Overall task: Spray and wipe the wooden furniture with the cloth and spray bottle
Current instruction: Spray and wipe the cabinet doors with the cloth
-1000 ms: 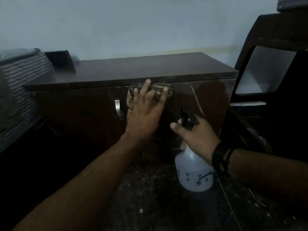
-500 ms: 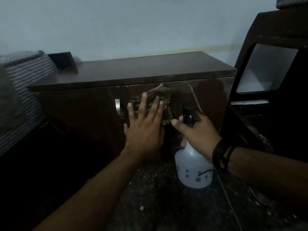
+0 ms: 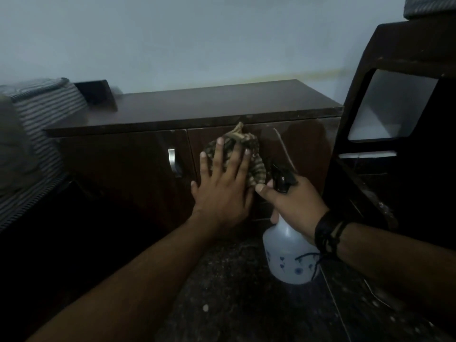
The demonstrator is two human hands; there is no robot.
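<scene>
A low dark wooden cabinet point(image 3: 192, 107) stands against the pale wall, with two glossy front doors. My left hand point(image 3: 222, 186) lies flat with fingers spread, pressing a striped cloth point(image 3: 249, 154) against the upper part of the right door. To its right, my right hand point(image 3: 293, 206) grips the neck of a white spray bottle point(image 3: 288, 257) with a black trigger head. The bottle hangs upright in front of the right door, above the floor.
A metal handle point(image 3: 172, 161) sits on the left door. Striped upholstery point(image 3: 37, 134) fills the left edge. A dark wooden chair frame point(image 3: 404, 58) rises at the right. A small dark block point(image 3: 95, 91) rests on the cabinet's back left. The floor below is dark speckled stone point(image 3: 234, 292).
My left hand slid the cloth down from the door's top edge, and the cloth bunched up above the fingers. My right hand with the bottle stayed almost still.
</scene>
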